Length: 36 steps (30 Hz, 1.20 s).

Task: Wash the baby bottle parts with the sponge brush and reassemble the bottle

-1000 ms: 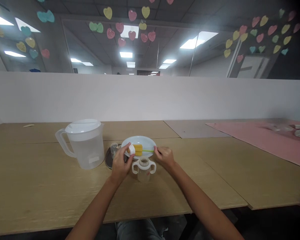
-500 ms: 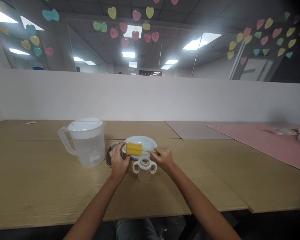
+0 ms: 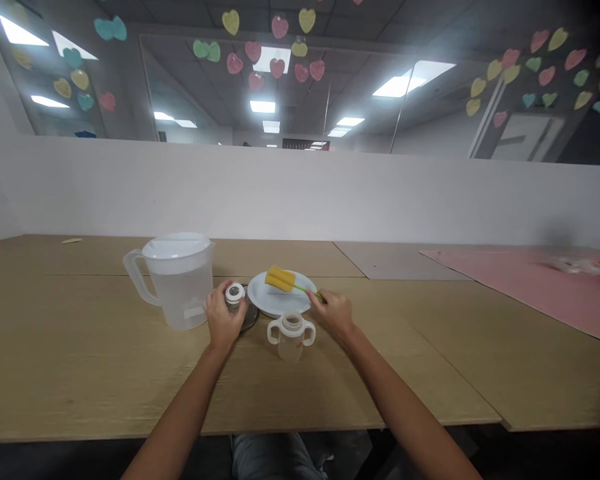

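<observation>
My right hand (image 3: 334,312) grips a sponge bottle brush (image 3: 280,279) by its thin green handle. The yellow sponge head is over the white plate (image 3: 260,307). Fingers of my left hand (image 3: 224,317) curl round a small bottle cap (image 3: 235,292) with a white ring top, just above a dark round dish (image 3: 251,319); its lower part is partly hidden by the fingers. Between my hands a clear baby bottle (image 3: 291,343) with two white side handles stands upright, its mouth uncovered.
A translucent lidded pitcher (image 3: 183,293) stands left of my left hand, its handle facing left. A pink mat (image 3: 540,287) lies at the far right with blurred items on it. A grey sheet (image 3: 400,260) lies at the back, before a white wall (image 3: 290,193).
My left hand has moved left and down from beside the sponge to the dark dish, with the white-ringed cap. The brush head has tilted up and away over the plate.
</observation>
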### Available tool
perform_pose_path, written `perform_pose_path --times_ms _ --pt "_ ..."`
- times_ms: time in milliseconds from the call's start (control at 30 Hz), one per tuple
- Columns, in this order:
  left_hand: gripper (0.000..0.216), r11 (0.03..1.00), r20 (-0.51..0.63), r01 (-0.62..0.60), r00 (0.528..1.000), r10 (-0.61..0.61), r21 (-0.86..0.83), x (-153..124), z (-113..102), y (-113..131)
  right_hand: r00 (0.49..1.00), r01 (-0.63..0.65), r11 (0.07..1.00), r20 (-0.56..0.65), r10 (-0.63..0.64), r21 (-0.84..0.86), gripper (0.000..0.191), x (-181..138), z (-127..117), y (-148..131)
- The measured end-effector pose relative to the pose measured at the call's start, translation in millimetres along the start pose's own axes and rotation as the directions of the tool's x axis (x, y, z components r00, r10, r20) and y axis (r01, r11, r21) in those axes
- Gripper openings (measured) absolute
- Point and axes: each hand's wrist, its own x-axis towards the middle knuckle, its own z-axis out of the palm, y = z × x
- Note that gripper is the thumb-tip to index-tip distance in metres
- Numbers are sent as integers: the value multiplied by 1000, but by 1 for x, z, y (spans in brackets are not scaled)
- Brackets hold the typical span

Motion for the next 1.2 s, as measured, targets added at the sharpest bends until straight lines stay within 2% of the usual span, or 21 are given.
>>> perform_pose_path --times_ms 200,433,600,833,1067,1200 --pt "40 993 234 -117 965 117 -17 -3 -11 -27 1000 7 1000 3 -7 14 56 2 -1 1" --pt "42 996 336 -22 940 51 -88 -3 1 -41 999 23 1000 26 -23 4 57 0 4 0" --pt "40 998 348 29 937 -8 -57 -7 9 -41 998 48 999 28 -47 -8 57 -2 9 1" --pt "38 997 347 78 935 -76 6 -9 9 -43 997 32 999 64 -31 -6 58 -3 8 2" --pt "34 985 468 74 873 -139 156 -7 7 -37 975 -77 996 204 83 -38 56 0 5 -2" --pt "37 992 426 38 901 -86 121 -5 3 -34 963 -93 994 249 103 -51 55 0 3 -3"
